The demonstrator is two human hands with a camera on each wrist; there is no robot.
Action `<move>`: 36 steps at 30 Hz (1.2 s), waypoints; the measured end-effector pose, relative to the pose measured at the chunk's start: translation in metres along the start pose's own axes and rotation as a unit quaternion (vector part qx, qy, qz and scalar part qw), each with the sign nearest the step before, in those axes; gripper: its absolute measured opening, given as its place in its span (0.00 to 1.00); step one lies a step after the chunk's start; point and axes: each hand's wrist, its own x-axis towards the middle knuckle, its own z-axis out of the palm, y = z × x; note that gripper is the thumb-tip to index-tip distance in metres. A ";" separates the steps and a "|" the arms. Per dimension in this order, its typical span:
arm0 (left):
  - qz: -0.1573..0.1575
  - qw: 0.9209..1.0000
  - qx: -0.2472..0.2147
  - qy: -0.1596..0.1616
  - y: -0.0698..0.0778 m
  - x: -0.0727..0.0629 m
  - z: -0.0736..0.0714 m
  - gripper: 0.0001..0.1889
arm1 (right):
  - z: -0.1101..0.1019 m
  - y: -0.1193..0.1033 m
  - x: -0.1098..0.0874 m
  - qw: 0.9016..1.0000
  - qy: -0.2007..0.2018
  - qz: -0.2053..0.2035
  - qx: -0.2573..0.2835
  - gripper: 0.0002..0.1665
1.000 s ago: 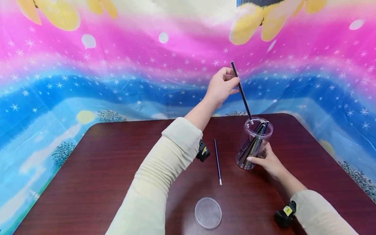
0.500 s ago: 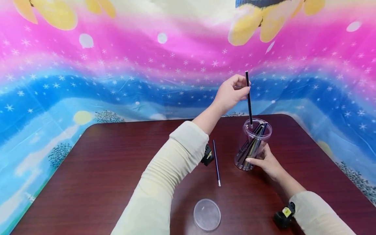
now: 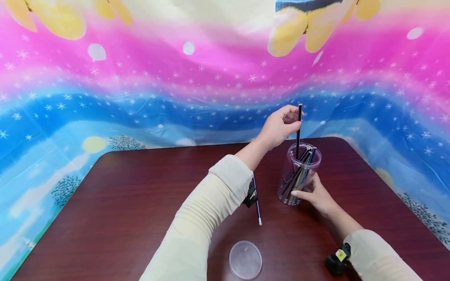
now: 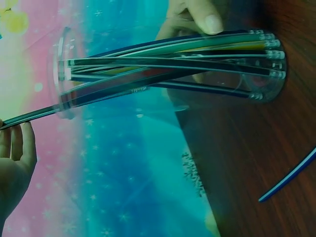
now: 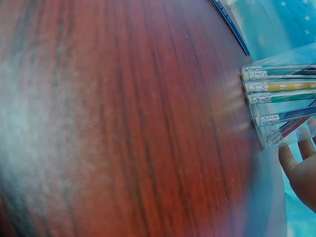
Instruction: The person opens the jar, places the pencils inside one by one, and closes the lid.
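My left hand (image 3: 277, 127) pinches a black pencil (image 3: 298, 142) near its top, eraser end down. The pencil's lower half stands inside a clear plastic jar (image 3: 289, 159); in the left wrist view its eraser end (image 4: 140, 90) hangs partway down among the others. Several pencils (image 5: 291, 86), yellow, green, dark blue and red among them, lean in the jar with erasers at the bottom. My right hand (image 3: 318, 197) holds the jar low on its right side, thumb across the front, and the jar stands on the table tilted slightly.
A blue pencil (image 3: 258, 212) with a white eraser end lies left of the jar, partly behind the left wrist's black camera (image 3: 250, 195). A round clear lid (image 3: 245, 260) lies flat near the front of the dark wooden table (image 3: 140, 203). A printed cloth (image 3: 211, 97) hangs behind.
My left hand has moved right and down, bringing the black pencil upright and lowering it from the jar's rim into the jar. The right hand keeps its hold on the jar.
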 end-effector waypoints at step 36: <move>0.051 0.998 -0.006 -0.027 -0.061 -0.003 0.011 0.08 | 0.001 -0.002 0.001 1.000 0.011 -0.001 0.010 0.42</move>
